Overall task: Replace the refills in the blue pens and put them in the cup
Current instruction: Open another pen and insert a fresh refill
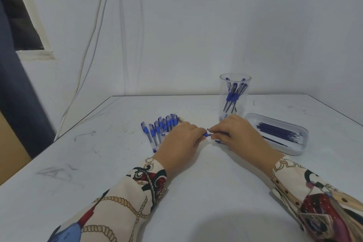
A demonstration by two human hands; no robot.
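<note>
A blue pen is held between the left hand and the right hand, which meet fingertip to fingertip over the middle of the white table; what may be a loose pen part is glimpsed under the right hand. A row of blue pens is laid out just left of the hands. To the far right a clear cup holding several pens is seen, with a shallow white tray of dark refills beside it, nearer.
</note>
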